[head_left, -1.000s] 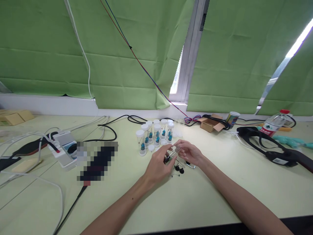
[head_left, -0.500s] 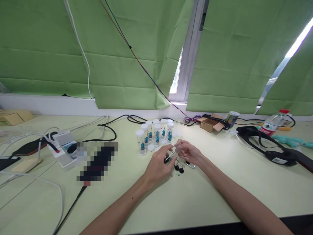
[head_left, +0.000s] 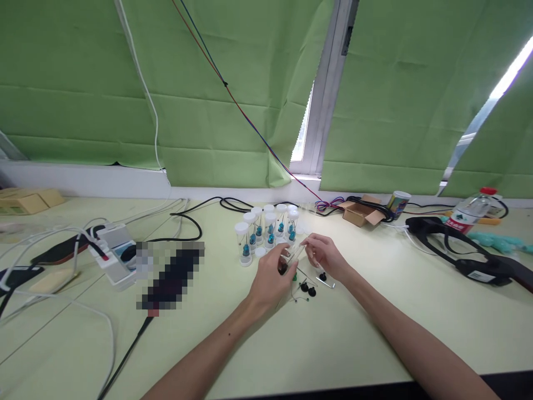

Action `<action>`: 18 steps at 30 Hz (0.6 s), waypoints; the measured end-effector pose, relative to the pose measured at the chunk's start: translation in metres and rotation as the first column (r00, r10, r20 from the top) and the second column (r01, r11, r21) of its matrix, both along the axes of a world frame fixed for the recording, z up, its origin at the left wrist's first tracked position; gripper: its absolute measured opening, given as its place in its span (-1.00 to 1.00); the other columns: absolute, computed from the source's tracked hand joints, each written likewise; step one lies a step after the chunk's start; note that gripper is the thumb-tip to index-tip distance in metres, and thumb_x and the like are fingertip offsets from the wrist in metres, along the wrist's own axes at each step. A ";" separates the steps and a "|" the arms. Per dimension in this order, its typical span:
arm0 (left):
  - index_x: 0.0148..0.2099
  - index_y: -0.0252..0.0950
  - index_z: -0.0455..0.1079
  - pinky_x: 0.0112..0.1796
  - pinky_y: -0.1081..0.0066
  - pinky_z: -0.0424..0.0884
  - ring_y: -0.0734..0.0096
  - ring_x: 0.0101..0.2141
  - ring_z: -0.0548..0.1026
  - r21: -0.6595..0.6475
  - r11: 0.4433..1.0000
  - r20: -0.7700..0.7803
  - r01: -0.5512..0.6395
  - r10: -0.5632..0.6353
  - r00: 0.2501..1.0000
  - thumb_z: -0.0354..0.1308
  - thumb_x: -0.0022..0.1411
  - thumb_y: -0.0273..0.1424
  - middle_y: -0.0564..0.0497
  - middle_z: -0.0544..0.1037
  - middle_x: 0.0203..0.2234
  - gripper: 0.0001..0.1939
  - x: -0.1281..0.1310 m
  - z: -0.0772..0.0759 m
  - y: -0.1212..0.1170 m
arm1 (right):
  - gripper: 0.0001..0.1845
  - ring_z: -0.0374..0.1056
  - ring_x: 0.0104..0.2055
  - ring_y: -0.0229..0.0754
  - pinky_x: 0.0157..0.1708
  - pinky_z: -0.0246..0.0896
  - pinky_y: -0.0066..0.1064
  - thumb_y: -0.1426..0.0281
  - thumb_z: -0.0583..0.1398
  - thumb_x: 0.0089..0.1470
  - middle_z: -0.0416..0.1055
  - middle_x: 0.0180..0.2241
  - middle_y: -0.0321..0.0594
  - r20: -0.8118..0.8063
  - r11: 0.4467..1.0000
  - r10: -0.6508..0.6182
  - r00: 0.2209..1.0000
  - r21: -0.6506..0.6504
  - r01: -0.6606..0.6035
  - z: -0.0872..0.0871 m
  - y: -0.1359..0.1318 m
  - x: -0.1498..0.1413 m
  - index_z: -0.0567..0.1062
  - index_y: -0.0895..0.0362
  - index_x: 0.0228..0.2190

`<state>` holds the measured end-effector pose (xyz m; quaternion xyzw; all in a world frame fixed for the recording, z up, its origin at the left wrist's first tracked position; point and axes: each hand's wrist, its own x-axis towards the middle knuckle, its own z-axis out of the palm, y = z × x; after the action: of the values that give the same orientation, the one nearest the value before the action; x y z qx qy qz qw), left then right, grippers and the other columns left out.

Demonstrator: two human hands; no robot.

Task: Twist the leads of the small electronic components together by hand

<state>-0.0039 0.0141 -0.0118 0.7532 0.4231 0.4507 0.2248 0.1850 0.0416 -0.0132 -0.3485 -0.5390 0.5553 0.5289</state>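
Observation:
My left hand [head_left: 272, 275] is closed around a clear tube [head_left: 297, 251], which tilts up to the right. Dark and green bits show near its fingers; the grip hides what they are. My right hand [head_left: 327, 258] is at the tube's far end, fingers curled together; I cannot tell what they pinch. Below the hands lie black round knobs [head_left: 308, 289], thin wires [head_left: 300, 300] and an L-shaped metal key [head_left: 325, 282] with a black piece beside it. Behind my left hand stand several white-capped clear tubes [head_left: 245, 244] with blue parts inside.
A loose white cap [head_left: 260, 253] lies by the standing tubes. Left are a power strip [head_left: 112, 258], a pixelated dark device [head_left: 172, 278] and cables. An open cardboard box [head_left: 361, 211], a can [head_left: 398, 204], a black headset [head_left: 462, 255] and a bottle [head_left: 468, 211] are to the right.
My right hand's fingers have shifted slightly at the tube's end, and more of the clear tube shows between the hands. The whole view has shifted a little.

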 end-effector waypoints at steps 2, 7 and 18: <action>-0.03 -0.23 0.34 -0.36 0.36 0.42 0.42 -0.45 0.46 -0.052 0.998 0.070 -0.047 0.051 0.996 0.15 0.17 -0.27 0.01 0.51 -0.36 -0.69 -0.001 0.002 0.002 | -0.66 0.08 -0.71 -0.35 -0.69 -0.08 -0.47 0.13 0.22 0.07 0.21 -0.69 -0.39 0.213 0.970 -0.214 0.953 0.158 0.183 0.001 0.001 0.003 0.47 0.16 -0.48; -0.08 -0.27 0.34 -0.38 0.39 0.44 0.44 -0.46 0.48 -0.231 0.971 0.256 -0.059 0.119 0.959 0.21 0.11 -0.20 -0.01 0.49 -0.34 -0.64 -0.006 0.005 0.010 | -0.52 -0.01 -0.62 -0.32 -0.52 -0.03 -0.41 0.15 0.09 0.17 0.12 -0.71 -0.36 0.588 0.774 -0.601 0.542 0.597 0.212 0.002 0.003 0.015 0.26 0.12 -0.69; -0.14 -0.29 0.34 -0.39 0.38 0.46 0.42 -0.46 0.51 -0.349 0.937 0.365 -0.027 0.162 0.917 0.27 0.03 -0.24 -0.04 0.49 -0.34 -0.63 -0.010 -0.001 0.022 | -0.53 0.32 -0.43 -0.13 -0.46 -0.04 -0.40 0.05 0.01 0.23 0.43 -0.52 -0.16 0.915 0.916 -0.399 0.061 0.400 -0.008 0.009 -0.003 0.029 0.46 0.10 -0.48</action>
<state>-0.0134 0.0362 -0.0128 0.5776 0.4773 0.5222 0.4072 0.2139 0.0382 -0.0040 -0.6149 -0.7753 0.0074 0.1439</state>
